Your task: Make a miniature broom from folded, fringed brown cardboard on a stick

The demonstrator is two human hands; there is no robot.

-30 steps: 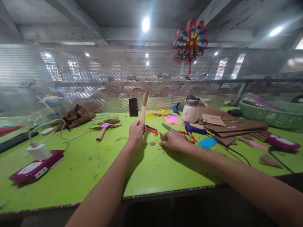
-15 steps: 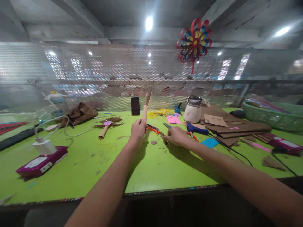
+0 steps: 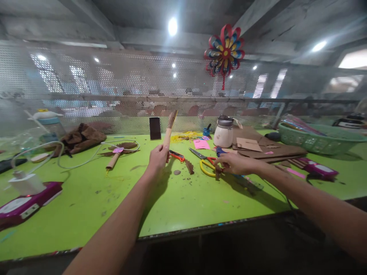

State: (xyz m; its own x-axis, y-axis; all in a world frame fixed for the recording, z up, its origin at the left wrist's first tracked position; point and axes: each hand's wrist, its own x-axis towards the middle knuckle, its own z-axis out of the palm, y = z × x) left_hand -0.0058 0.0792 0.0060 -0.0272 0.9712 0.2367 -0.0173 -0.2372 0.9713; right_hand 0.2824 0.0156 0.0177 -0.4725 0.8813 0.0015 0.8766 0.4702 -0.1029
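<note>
My left hand [image 3: 158,158] is closed around a tan paper tube [image 3: 166,138], raised off the table and tilted slightly right, with a fringed brown paper strip [image 3: 172,118] at its top. My right hand [image 3: 233,163] hovers low over the table, its fingertips pinching a small fringed brown paper piece [image 3: 217,173]. Right beside those fingers lie scissors with yellow and orange handles [image 3: 207,168]. A blue glue gun [image 3: 220,150] is partly hidden behind the right hand. Between my hands rest another fringed brown paper piece [image 3: 189,167] and an orange cutter [image 3: 177,156].
At left are a brown paper flower [image 3: 122,149] on a tube stem, a white cable and a purple power strip [image 3: 31,202]. A phone [image 3: 155,128], pink paper notes [image 3: 201,144], a white jar [image 3: 223,133], brown paper sheets [image 3: 275,151] and a green basket [image 3: 318,141] stand farther back.
My right hand has moved right, away from the brown piece near the cutter, uncovering the scissors' handles. My left hand keeps its hold on the tube. The view has turned slightly right.
</note>
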